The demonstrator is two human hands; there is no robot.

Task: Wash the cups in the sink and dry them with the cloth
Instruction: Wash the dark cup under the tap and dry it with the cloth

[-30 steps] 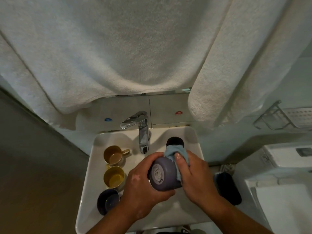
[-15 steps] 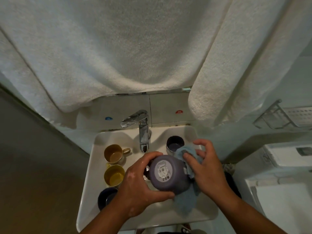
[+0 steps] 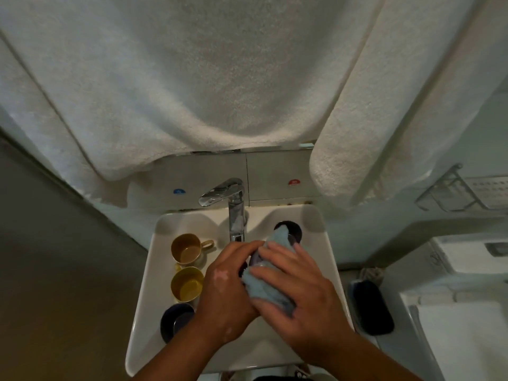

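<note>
Over the white sink, my left hand grips a purple cup, of which only a sliver shows between my hands. My right hand holds a light blue cloth wrapped over the cup and presses it against the cup. On the sink's left side stand a tan cup, a yellow cup and a dark blue cup. Another dark cup sits at the back right, partly behind the cloth.
A chrome tap stands at the back middle of the sink. Large white towels hang overhead. A wire rack is on the right wall, a white toilet tank below it, and a dark object on the floor.
The cloth has gone from beside the purple cup to over its base, hiding the label. My right hand has moved left and down across the cup; my left still grips it.
</note>
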